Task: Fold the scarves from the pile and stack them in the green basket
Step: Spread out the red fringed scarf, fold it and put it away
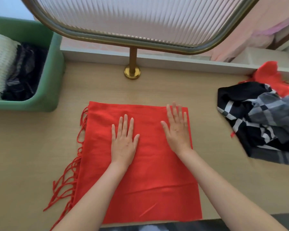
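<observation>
pressing red scarf (140, 172) flat

Home: brass-framed screen (140, 17), wooden tabletop (157, 87)

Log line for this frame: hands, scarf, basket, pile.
left hand: flat on red scarf | right hand: same | basket: cream scarf, black scarf inside | pile: far right

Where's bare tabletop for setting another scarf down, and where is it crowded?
Bare wood runs between the mirror foot and the far edge of the red scarf, between that scarf and the pile, and in front of the green basket, left of the fringe. Crowded: the right side, where the pile sprawls.
</observation>
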### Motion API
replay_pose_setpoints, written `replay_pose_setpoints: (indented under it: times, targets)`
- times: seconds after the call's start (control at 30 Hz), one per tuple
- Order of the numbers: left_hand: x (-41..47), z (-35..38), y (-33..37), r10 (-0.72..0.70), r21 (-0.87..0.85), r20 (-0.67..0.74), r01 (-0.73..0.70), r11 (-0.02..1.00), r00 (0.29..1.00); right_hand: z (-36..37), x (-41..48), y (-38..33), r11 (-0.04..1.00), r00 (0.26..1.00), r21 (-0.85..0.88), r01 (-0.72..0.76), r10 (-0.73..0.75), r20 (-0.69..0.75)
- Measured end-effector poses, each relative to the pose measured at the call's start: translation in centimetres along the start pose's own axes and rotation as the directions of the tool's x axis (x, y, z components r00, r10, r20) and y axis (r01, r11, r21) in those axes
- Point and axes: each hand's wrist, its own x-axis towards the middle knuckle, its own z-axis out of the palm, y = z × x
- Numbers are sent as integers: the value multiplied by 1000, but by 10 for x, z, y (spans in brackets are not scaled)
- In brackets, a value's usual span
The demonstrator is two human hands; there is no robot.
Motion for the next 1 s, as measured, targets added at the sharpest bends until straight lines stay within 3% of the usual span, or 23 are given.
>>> replay_pose_setpoints:
  times: [0.07,0.13,0.4,0.5,0.57,0.67,0.83,1.0]
  targets:
    - [-1,3,2,-9,13,-22,9,1000,1000,16,-9,-15,987,986,-37,154,-152,70]
    - [-3,4,3,-9,16,-47,10,1000,999,33,-18,-22,982,976,-44,183,-176,125]
    - [-3,4,3,-19,11,-57,19,1000,998,24,-8,23,994,992,-105,-18,31,121]
    - [-2,6,2,-8,17,-61,9,1000,998,11,-4,33,996,989,81,-45,33,143]
    - [-2,7,4,-11,27,-70,12,1000,997,-1,4,41,965,990,232,-125,106,92]
    - [3,4,19,-23,22,-97,25,999,995,-19,26,65,911,968,328,-250,240,73]
    - [22,7,60,78,-33,-61,-80,996,995,-34,52,89,920,960,309,-240,177,218]
    - [24,21,65,80,33,-47,-78,996,996,-47,65,92,849,951,482,-216,72,300]
